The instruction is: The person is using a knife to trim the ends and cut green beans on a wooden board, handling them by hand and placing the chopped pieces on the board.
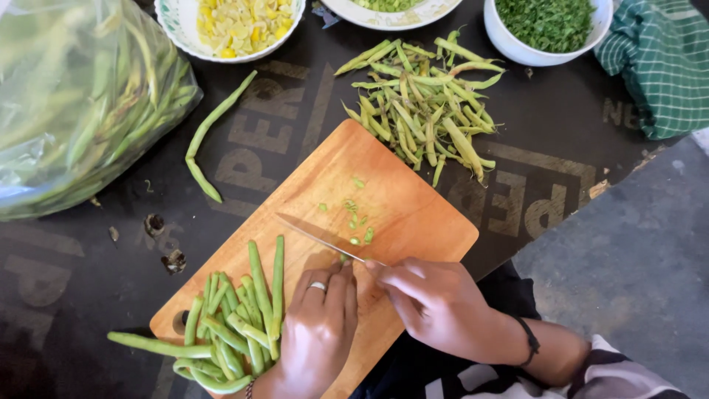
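Green beans: long, whole pods bunched at near-left corner of wooden cutting board, some overhanging its edge. Knife: slim blade flat, tip pointing left across board, few cut bits beside it

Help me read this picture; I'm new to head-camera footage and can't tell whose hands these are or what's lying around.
There is one view, from a camera on the person's head, looking down at their own bare hands. The right hand holds a knife over a wooden board. The left hand, with a ring, rests on the board beside a bunch of green beans. Small cut bits lie on the board. Beyond it are a pile of trimmings, a single bean, a bag of beans, bowls and a checked cloth.
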